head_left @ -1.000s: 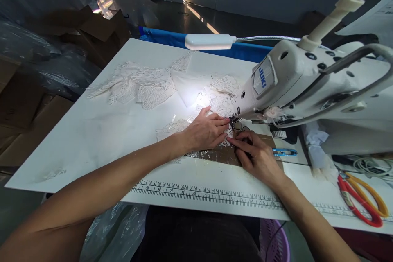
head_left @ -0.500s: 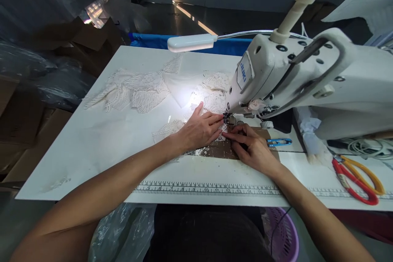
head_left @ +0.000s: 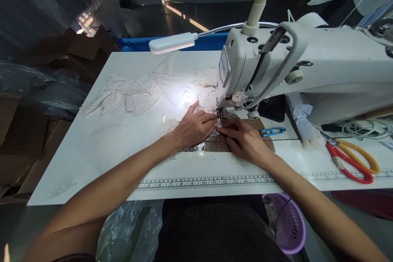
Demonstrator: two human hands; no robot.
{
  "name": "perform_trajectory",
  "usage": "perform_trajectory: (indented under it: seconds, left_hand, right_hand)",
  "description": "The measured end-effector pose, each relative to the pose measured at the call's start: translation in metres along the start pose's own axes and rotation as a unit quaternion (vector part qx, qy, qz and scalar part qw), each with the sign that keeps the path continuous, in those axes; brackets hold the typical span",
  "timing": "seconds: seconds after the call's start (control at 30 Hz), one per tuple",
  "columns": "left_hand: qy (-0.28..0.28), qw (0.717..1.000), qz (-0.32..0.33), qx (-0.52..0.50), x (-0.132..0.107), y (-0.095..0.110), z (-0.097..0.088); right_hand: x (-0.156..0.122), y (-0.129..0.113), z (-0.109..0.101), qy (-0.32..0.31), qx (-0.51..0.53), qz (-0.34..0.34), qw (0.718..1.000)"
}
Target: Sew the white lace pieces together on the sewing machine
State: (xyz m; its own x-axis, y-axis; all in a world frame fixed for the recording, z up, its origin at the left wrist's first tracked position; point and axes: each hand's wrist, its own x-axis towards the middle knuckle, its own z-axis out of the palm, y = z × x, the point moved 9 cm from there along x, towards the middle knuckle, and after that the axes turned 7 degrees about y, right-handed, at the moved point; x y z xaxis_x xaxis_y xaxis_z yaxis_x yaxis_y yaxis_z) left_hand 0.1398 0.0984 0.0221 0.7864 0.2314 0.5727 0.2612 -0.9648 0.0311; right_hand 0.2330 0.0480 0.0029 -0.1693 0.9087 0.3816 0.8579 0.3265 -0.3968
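Note:
My left hand [head_left: 196, 127] lies flat on the white lace fabric [head_left: 216, 130], its fingers stretched toward the presser foot [head_left: 220, 113] of a white sewing machine [head_left: 245, 55]. Just right of the foot, my right hand [head_left: 247, 140] pinches the near edge of the same lace between index finger and thumb; the other fingers are curled. Under the hands is a brown strip [head_left: 211, 146] on the table. More of the lace [head_left: 164, 129] shows left of my left hand, while the part beneath the palm is hidden.
Lace pieces [head_left: 132, 92] spread across the white table [head_left: 101, 143] at back left. A lamp [head_left: 173, 43] shines over them. Blue thread snips [head_left: 272, 131] and red-and-orange-handled scissors [head_left: 353, 159] lie on the right. A printed ruler [head_left: 202, 182] runs along the front edge; a purple basket [head_left: 288, 225] stands below.
The camera view has turned, so the machine and table appear shifted left. Both hands stay beside the presser foot on the lace, with hardly any movement relative to it.

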Motion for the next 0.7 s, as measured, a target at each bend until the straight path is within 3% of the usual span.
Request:
perform_trajectory:
  seconds: [0.2, 0.7]
  left_hand:
    - [-0.015, 1.000, -0.010, -0.023, 0.000, -0.004, 0.001]
    - [-0.003, 0.998, -0.044, -0.055, -0.002, -0.005, 0.002]
  right_hand:
    - [0.000, -0.002, 0.000, -0.001, -0.027, 0.011, 1.000]
    - [-0.001, 0.005, 0.000, -0.007, 0.025, 0.027, 0.999]
